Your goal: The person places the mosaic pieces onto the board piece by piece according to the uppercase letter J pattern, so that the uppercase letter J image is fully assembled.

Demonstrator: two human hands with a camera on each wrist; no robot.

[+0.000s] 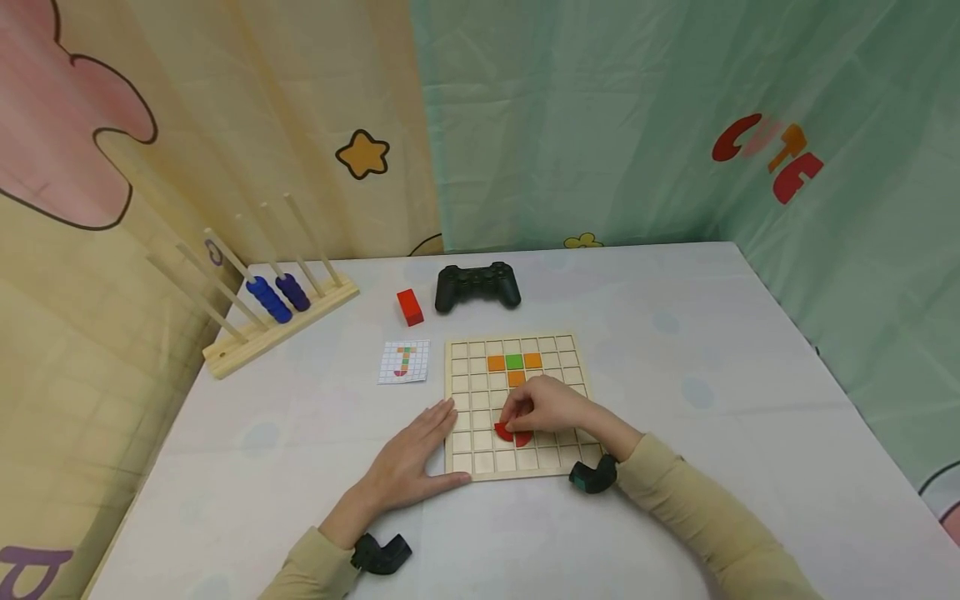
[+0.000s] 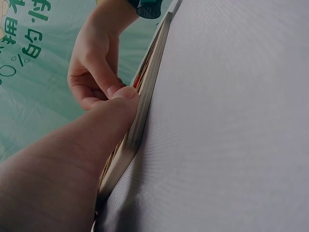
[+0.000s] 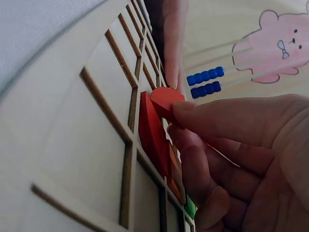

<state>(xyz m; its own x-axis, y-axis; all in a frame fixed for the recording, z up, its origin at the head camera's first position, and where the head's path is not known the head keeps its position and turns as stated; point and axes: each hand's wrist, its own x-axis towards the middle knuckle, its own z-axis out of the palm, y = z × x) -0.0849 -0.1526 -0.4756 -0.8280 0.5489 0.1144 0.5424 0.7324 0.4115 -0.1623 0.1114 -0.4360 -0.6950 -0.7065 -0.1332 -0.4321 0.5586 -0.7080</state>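
Observation:
A wooden grid board [image 1: 482,463] lies on the table. My left hand [image 1: 405,458] rests along its left edge with the fingers straight, the thumb at the near left corner. Over the lower middle of the grid, my right hand [image 1: 551,404] pinches a red quarter-round piece [image 3: 166,99] between thumb and fingers. A second red quarter-round piece [image 1: 523,440] sits in the cell just right of it. Farther up the board are orange squares [image 1: 496,363], one green square [image 1: 513,362] between them, and another orange square below. My right fingers hide the cells under them.
Left of the board lies a small printed card [image 1: 390,367] with a coloured grid pattern. Behind it are a red block [image 1: 410,307] and a black game controller [image 1: 477,287]. A wooden peg rack [image 1: 281,333] with blue and purple beads stands at the back left.

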